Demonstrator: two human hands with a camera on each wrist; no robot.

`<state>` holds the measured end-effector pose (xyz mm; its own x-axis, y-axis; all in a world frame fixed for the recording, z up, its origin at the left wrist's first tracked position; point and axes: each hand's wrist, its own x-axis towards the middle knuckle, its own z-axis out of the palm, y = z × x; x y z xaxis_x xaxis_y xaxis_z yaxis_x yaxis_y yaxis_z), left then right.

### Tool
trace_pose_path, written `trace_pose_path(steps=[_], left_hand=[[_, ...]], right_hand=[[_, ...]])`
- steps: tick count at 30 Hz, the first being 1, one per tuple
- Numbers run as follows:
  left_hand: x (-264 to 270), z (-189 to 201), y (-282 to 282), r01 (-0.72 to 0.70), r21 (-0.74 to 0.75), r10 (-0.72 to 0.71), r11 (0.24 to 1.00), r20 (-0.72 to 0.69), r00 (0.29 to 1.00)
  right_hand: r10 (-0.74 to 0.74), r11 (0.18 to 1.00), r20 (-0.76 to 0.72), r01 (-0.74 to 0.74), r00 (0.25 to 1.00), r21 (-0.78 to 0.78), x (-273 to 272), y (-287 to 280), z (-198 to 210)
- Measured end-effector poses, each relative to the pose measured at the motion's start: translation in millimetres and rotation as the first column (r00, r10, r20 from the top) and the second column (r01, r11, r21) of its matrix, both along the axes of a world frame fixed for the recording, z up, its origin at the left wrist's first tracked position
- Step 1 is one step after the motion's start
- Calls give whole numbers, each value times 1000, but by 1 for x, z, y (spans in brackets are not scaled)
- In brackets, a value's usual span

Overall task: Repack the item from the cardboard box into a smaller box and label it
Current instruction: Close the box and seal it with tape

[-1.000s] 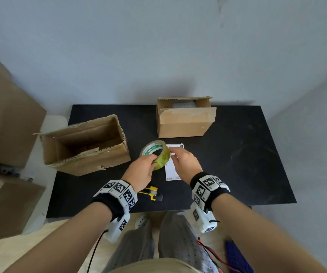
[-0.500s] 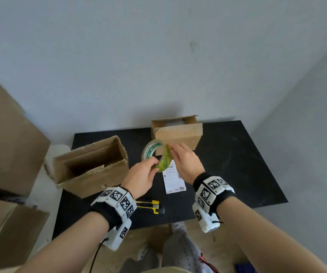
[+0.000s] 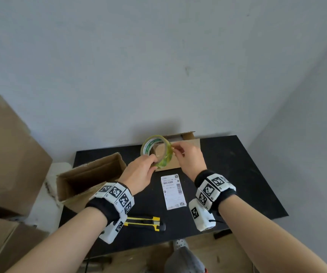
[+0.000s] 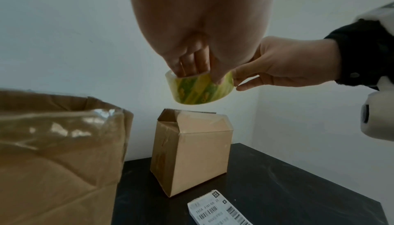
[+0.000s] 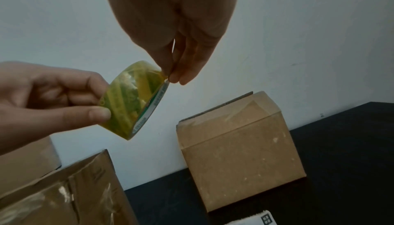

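Observation:
My left hand [image 3: 141, 172] grips a roll of clear yellow-green tape [image 3: 157, 150] [image 4: 200, 88] [image 5: 134, 102], held up in the air above the black table [image 3: 237, 174]. My right hand [image 3: 188, 154] pinches the tape's loose end at the roll's right edge, thumb against fingertips [image 5: 172, 75]. Behind the roll stands the small cardboard box [image 4: 192, 152] [image 5: 238, 147], its top flap partly raised. The larger cardboard box [image 3: 87, 174] lies open on its side at the left. A white shipping label [image 3: 173, 191] lies flat on the table between my wrists.
A yellow and black utility knife [image 3: 144, 222] lies near the table's front edge. Big brown cartons [image 3: 6, 150] are stacked off the table's left side. A wall runs close behind the table, and another wall closes in on the right.
Both hands have lifted the tape roll up and away from me, now in front of the small box. The head view has tilted up, uncovering the label on the table.

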<state>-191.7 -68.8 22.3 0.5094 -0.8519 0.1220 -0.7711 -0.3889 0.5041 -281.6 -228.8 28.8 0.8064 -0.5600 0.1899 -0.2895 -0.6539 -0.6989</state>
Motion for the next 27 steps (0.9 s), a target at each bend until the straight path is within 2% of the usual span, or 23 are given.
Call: trace_pose_path(steps=[8, 12, 16, 21, 24, 27], left_hand=[[19, 6, -16, -5, 13, 5, 1000, -7, 1000], [28, 7, -27, -29, 57, 31, 998, -32, 999], [39, 5, -40, -29, 74, 33, 997, -51, 998], [49, 8, -61, 9, 43, -6, 999, -48, 999], [54, 10, -75, -7, 31, 8, 999, -31, 999], [57, 10, -85, -23, 27, 24, 999, -21, 1000]], right_hand=[[101, 993, 88, -94, 991, -74, 15, -17, -3], [134, 990, 144, -127, 980, -55, 30, -32, -8], [155, 987, 120, -160, 981, 33, 44, -50, -5], [155, 988, -24, -155, 988, 0, 55, -74, -7], [107, 994, -86, -108, 991, -11, 57, -90, -15], [121, 987, -262, -144, 957, -69, 51, -114, -31]])
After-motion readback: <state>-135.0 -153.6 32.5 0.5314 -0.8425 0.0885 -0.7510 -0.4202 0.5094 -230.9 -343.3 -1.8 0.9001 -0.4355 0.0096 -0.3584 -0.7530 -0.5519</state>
